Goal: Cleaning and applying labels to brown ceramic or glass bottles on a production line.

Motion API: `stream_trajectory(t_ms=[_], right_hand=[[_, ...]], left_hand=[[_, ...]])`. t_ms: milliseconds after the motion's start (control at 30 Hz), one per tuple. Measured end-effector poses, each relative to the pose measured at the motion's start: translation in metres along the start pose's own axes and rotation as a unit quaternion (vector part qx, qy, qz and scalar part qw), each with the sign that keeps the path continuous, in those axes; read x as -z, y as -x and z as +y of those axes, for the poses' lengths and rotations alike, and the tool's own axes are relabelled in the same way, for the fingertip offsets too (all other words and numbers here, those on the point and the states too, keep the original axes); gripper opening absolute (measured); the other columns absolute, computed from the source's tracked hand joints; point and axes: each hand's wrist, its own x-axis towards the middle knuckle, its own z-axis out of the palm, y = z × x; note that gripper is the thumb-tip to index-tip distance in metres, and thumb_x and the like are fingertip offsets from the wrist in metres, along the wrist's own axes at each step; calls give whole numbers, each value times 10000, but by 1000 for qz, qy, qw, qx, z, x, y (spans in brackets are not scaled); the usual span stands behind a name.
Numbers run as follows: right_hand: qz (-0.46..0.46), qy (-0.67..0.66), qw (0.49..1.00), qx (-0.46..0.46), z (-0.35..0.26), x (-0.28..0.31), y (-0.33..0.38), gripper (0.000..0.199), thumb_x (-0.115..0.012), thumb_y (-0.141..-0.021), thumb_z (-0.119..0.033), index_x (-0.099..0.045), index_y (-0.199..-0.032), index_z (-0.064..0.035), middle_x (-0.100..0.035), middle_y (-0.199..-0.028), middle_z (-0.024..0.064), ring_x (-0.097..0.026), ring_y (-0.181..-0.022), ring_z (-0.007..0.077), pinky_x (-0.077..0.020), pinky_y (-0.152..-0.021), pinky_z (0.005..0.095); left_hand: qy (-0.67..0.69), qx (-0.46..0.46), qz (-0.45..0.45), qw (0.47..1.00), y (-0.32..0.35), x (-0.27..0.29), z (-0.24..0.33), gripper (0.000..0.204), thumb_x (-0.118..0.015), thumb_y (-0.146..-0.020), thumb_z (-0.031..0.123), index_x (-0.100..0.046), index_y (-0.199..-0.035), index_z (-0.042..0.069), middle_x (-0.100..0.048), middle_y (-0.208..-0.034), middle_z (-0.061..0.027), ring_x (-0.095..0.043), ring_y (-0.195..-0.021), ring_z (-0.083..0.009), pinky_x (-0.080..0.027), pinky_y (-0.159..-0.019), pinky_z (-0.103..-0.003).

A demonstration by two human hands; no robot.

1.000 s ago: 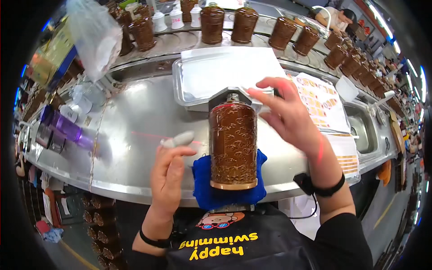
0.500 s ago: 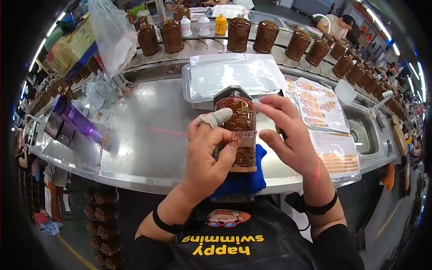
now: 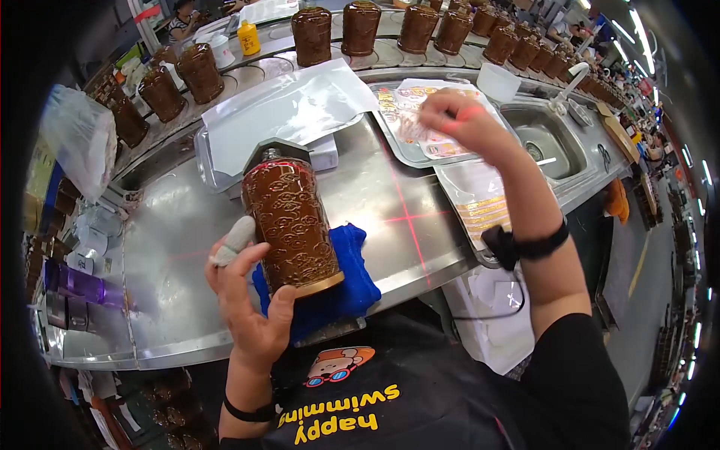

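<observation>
A brown embossed glass bottle leans back on a blue cloth, its neck against a dark angular holder. My left hand is at the bottle's lower left side, fingers apart and one wearing a pale finger cover. It holds nothing; whether the fingertips press on the glass is hard to tell. My right hand is blurred over a tray of printed sheets. Its fingers are pinched on what looks like a small clear film with pinkish marks.
Behind the bottle stands a covered tray with a white sheet on it. Brown bottles line the curved conveyor at the back. A sink lies to the right, a purple cup to the left. Gold-striped sheets overhang the front edge.
The view has turned right, so the bottle now appears further left. My right hand has gone from the bottle to the sheet tray. The clear film has left my left hand, whose fingers have opened.
</observation>
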Motion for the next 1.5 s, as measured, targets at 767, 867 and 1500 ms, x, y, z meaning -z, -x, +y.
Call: stream_trajectory(t_ms=[767, 867, 1500], right_hand=[[-71, 436, 892, -92, 119, -26, -104, 255, -582, -787, -235, -664, -934, -43, -536, -1090, 221, -551, -977, 362, -463, -845, 444], [-52, 230, 972, -13, 54, -31, -88, 200, -623, -806, -218, -619, -867, -27, -533, -982, 163, -545, -888, 296, -453, -777, 385], [-114, -41, 977, 177, -115, -97, 7, 113, -641, -802, -99, -573, -797, -9, -499, -969, 140, -508, -923, 297, -425, -808, 367]], left_hand=[[-43, 93, -75, 992, 17, -15, -17, 849, -762, -672, 306, -374, -1326, -73, -560, -1101, -153, -486, -988, -335, -287, -982, -479], [-105, 54, -47, 992, 14, -9, -11, 851, -763, -642, 386, -437, -1291, -57, -587, -1001, -140, -494, -948, -320, -283, -969, -508], [276, 130, -91, 948, -8, 3, -20, 834, -645, -826, 308, -179, -1408, -65, -299, -1408, -250, -293, -1326, -340, -195, -1091, -432]])
